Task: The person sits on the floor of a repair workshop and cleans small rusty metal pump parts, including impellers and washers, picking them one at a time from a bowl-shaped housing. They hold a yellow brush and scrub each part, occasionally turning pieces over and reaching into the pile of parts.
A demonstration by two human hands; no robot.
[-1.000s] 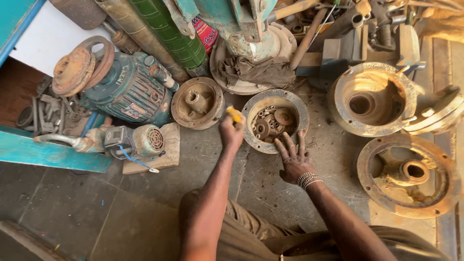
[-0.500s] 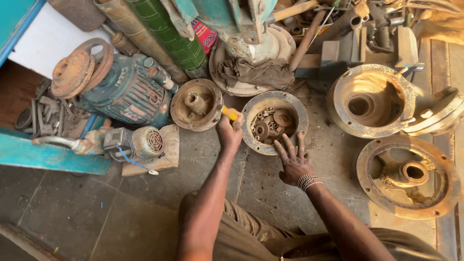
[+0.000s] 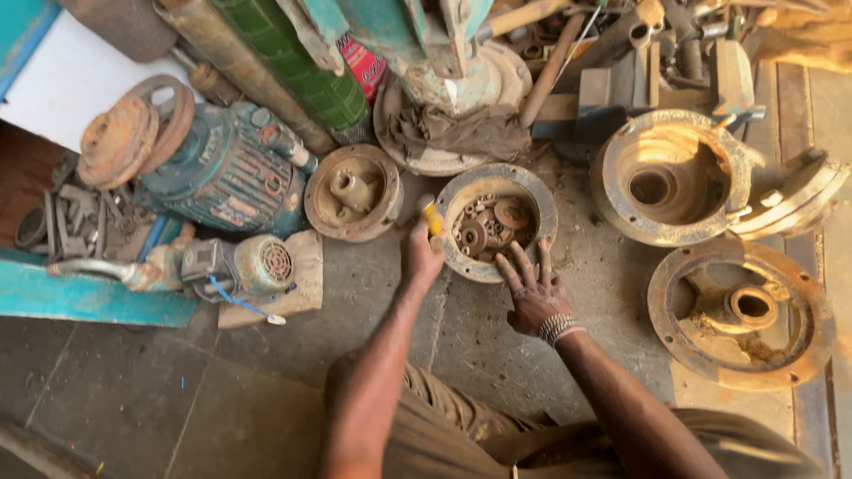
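Just above the middle of the frame, a round, rusty metal housing (image 3: 497, 222) lies open side up on the concrete floor (image 3: 177, 390). It is shaped like a shallow bowl with a thick pale rim, and it holds a heap of small rusty parts (image 3: 486, 227): rings, washers and short bushes, lying loosely on one another.

The left hand (image 3: 424, 253) is at the housing's left rim, closed around a small yellow-handled tool (image 3: 430, 215) whose tip points up the frame beside the rim. The right hand (image 3: 532, 288) rests with its fingers spread flat on the lower right rim, holding nothing, a beaded band at the wrist. The two hands are apart, one on each side of the bowl.

At the upper left lies a large teal electric motor (image 3: 222, 173) with a rusty pulley (image 3: 120, 137). At the upper right, a big rusty casing (image 3: 670, 177) stands open like a tub, with only a round hole at its bottom. Below it, at the right, a flat flanged cover (image 3: 741, 310) holds a central hub. Left of the housing sits a smaller rusty disc (image 3: 351, 193) with a raised boss. A grey rag (image 3: 461, 131) lies bunched just above the housing.
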